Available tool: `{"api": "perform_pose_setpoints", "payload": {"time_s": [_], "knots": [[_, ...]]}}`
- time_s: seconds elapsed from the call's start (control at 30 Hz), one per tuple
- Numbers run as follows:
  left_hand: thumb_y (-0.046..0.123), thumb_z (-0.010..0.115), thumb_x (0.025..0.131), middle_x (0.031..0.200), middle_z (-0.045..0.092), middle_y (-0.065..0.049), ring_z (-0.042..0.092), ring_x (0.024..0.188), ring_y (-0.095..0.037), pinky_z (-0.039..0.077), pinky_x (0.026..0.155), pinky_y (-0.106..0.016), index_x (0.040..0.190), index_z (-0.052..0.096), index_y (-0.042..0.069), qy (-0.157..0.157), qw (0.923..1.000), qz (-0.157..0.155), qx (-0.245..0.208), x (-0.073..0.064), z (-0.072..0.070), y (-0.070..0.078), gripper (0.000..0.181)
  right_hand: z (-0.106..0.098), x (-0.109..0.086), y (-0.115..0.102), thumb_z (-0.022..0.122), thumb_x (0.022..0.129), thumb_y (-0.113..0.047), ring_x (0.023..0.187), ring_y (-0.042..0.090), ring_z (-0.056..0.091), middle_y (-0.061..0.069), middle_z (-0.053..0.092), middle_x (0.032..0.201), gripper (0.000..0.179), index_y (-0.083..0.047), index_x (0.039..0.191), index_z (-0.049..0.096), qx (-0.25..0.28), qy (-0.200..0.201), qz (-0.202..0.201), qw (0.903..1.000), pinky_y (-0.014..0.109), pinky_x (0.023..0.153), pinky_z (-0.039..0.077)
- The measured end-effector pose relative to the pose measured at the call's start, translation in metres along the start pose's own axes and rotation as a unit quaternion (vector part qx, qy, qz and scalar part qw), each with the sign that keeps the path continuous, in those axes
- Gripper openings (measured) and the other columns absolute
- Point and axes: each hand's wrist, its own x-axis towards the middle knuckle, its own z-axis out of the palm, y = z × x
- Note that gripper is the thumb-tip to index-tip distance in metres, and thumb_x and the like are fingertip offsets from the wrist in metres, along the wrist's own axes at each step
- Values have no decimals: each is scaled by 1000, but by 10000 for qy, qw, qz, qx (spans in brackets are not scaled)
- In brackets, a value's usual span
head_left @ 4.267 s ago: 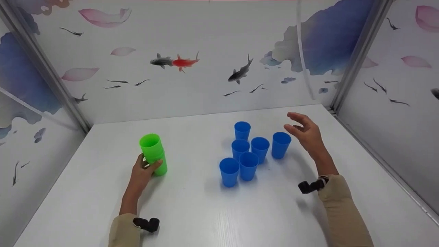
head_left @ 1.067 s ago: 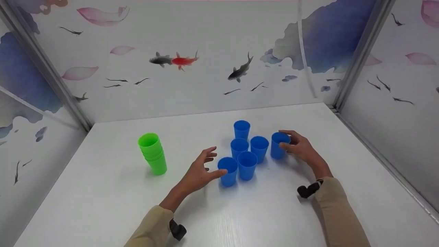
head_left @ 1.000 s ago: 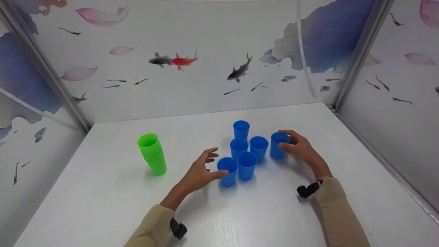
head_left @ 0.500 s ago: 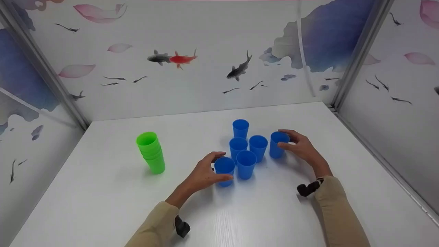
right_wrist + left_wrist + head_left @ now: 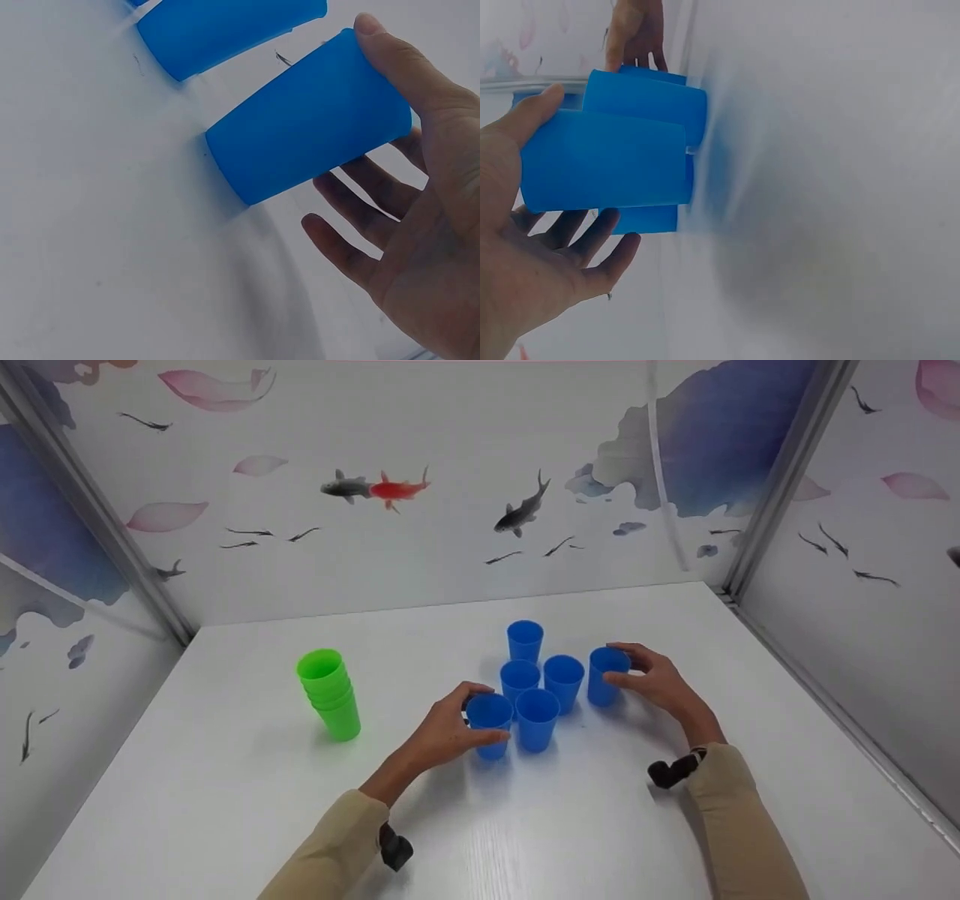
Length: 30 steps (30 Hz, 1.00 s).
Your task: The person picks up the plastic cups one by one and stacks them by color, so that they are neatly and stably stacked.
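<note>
My left hand (image 5: 442, 731) has its thumb and fingers round the rim end of the front-left blue cup (image 5: 491, 746). In the left wrist view that cup (image 5: 607, 161) lies between thumb and fingers; whether its base touches the table I cannot tell. At the right of the group, my right hand (image 5: 656, 679) holds another blue cup (image 5: 602, 686) near its rim. The right wrist view shows this cup (image 5: 307, 124) standing on the table, thumb on one side and fingers on the other. Several more blue cups (image 5: 536, 724) stand upright between the hands, close together.
A stack of nested green cups (image 5: 334, 701) stands on the left of the white table (image 5: 187, 780), leaning slightly in view. Printed white panels (image 5: 420, 555) close off the back and both sides. Black wrist cameras (image 5: 395, 847) sit on the sleeves.
My left hand has let go of the green stack, moved right and taken hold of a blue cup, which now appears slightly higher. My right hand has come down onto the right blue cup.
</note>
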Motion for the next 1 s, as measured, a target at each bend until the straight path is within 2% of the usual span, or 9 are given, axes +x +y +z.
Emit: {"api": "perform_pose_setpoints", "payload": {"time_s": [0.27, 0.43, 0.57, 0.73, 1.0], "knots": [[42, 81, 82, 148, 52, -12, 49, 139, -35, 49, 107, -53, 139, 48, 16, 174, 9996, -44, 197, 10, -26, 28, 71, 0, -2, 0, 71, 91, -46, 143, 44, 37, 21, 40, 156, 73, -20, 152, 41, 118, 35, -125, 9998, 66, 115, 33], [43, 80, 83, 153, 47, -13, 48, 140, -36, 50, 106, -54, 142, 46, 19, 168, 9996, 32, 211, 18, -34, 51, 72, -1, -2, 3, 71, 89, -51, 144, 44, 37, 21, 40, 156, 76, -21, 152, 40, 159, -11, -87, 9998, 66, 116, 32], [45, 78, 84, 156, 44, -13, 45, 142, -37, 48, 107, -55, 145, 44, 20, 87, 9997, 107, 179, 25, -34, 70, 74, -1, -1, 6, 72, 87, -55, 143, 44, 38, 20, 41, 155, 79, -21, 151, 40, 198, -33, -13, 9998, 65, 116, 32], [44, 78, 84, 158, 40, -12, 42, 145, -36, 46, 110, -54, 147, 39, 20, 143, 9997, 129, 120, 38, -30, 93, 77, -2, -1, 6, 72, 87, -55, 142, 43, 39, 20, 39, 156, 79, -22, 152, 39, 206, -37, 38, 9998, 63, 116, 35], [45, 77, 85, 160, 38, -8, 42, 145, -33, 42, 114, -54, 148, 38, 20, 199, 9993, 322, -72, 55, -19, 122, 78, 0, 0, 0, 70, 89, -55, 142, 43, 40, 19, 37, 158, 77, -24, 152, 38, 107, -62, 138, 9998, 63, 115, 36]]}}
